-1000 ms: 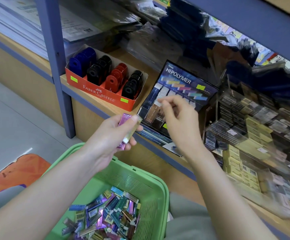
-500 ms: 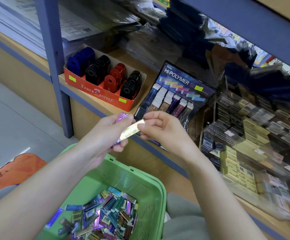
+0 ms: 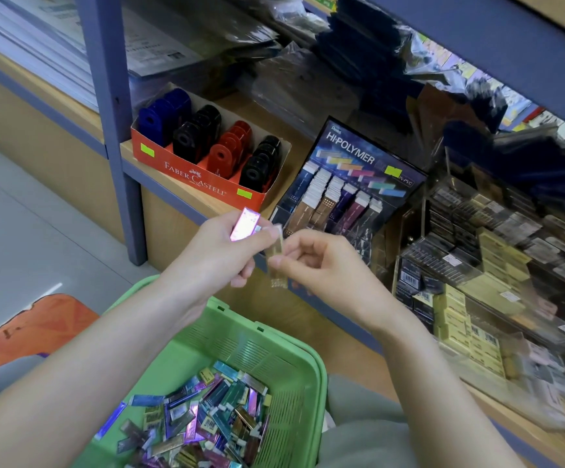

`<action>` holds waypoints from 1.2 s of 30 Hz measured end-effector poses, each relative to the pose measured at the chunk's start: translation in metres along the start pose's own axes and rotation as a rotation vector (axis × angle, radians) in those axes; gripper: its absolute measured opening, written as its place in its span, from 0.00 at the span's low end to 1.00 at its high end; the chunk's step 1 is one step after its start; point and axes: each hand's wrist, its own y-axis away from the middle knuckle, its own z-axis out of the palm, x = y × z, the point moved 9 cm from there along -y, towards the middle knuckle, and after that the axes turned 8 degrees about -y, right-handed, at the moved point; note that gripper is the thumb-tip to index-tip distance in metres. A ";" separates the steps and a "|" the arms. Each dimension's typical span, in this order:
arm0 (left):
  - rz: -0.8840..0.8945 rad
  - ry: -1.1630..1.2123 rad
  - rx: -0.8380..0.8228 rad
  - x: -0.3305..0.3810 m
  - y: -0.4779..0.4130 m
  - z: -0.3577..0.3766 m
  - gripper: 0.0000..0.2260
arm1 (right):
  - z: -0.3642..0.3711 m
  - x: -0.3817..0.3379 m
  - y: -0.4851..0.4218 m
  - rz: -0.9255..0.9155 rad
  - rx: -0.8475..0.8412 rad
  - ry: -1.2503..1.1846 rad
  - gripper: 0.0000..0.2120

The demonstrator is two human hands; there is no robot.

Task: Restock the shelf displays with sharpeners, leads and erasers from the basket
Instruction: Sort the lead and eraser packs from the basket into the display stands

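My left hand point(image 3: 220, 251) grips a shiny pink eraser point(image 3: 244, 224) between thumb and fingers. My right hand point(image 3: 321, 265) pinches a gold eraser point(image 3: 276, 255) that stands upright right next to the pink one. Both hands hover in front of the shelf edge, just below the black HI-POLYMER eraser display point(image 3: 359, 184), which holds rows of slim erasers. A green basket point(image 3: 294, 352) below my arms contains several shiny packed erasers point(image 3: 203, 423). To the left on the shelf stands an orange Faber-Castell box point(image 3: 193, 177) with blue, black and red sharpeners.
A blue shelf post point(image 3: 112, 130) rises left of the sharpener box. Clear acrylic racks point(image 3: 477, 271) with lead boxes and yellow packs fill the shelf to the right. Bagged goods lie behind. Grey floor and an orange mat point(image 3: 34, 329) are on the left.
My right hand came back from the eraser display to my left hand and took the gold eraser out of it, turning it upright. The left hand keeps the pink one.
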 end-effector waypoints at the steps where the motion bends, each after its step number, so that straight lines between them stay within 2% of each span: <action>1: -0.012 0.008 0.004 -0.001 0.000 0.000 0.06 | -0.008 -0.001 0.000 -0.001 0.046 -0.080 0.02; 4: -0.074 0.085 0.026 -0.004 -0.002 -0.001 0.08 | -0.052 -0.001 0.002 -0.063 0.347 -0.274 0.03; 7: -0.093 0.105 0.031 -0.007 -0.002 -0.002 0.10 | -0.088 0.006 0.010 -0.138 0.643 -0.234 0.05; 9: -0.102 0.092 0.032 -0.011 -0.003 -0.003 0.11 | -0.096 0.014 0.007 -0.153 0.716 -0.186 0.06; 15: -0.129 -0.023 0.008 -0.019 -0.005 0.000 0.09 | -0.092 0.009 -0.007 -0.212 0.686 0.069 0.09; 19: -0.139 -0.023 -0.005 -0.022 -0.005 0.003 0.08 | -0.093 -0.003 -0.016 -0.257 0.664 0.305 0.04; 22: -0.148 -0.017 -0.008 -0.023 -0.006 0.005 0.09 | -0.090 -0.010 -0.022 -0.284 0.628 0.430 0.10; 25: -0.150 -0.004 -0.010 -0.023 -0.006 0.007 0.08 | -0.092 -0.009 -0.021 -0.284 0.638 0.425 0.10; 28: -0.145 0.011 0.001 -0.024 -0.008 0.007 0.09 | -0.100 -0.002 -0.016 -0.256 0.659 0.357 0.06; 31: -0.124 0.049 0.022 -0.024 -0.009 0.004 0.12 | -0.096 0.002 -0.019 -0.224 0.606 0.330 0.03; 36: -0.102 0.080 -0.009 -0.021 -0.006 0.006 0.12 | -0.084 0.001 -0.027 -0.225 0.563 0.383 0.08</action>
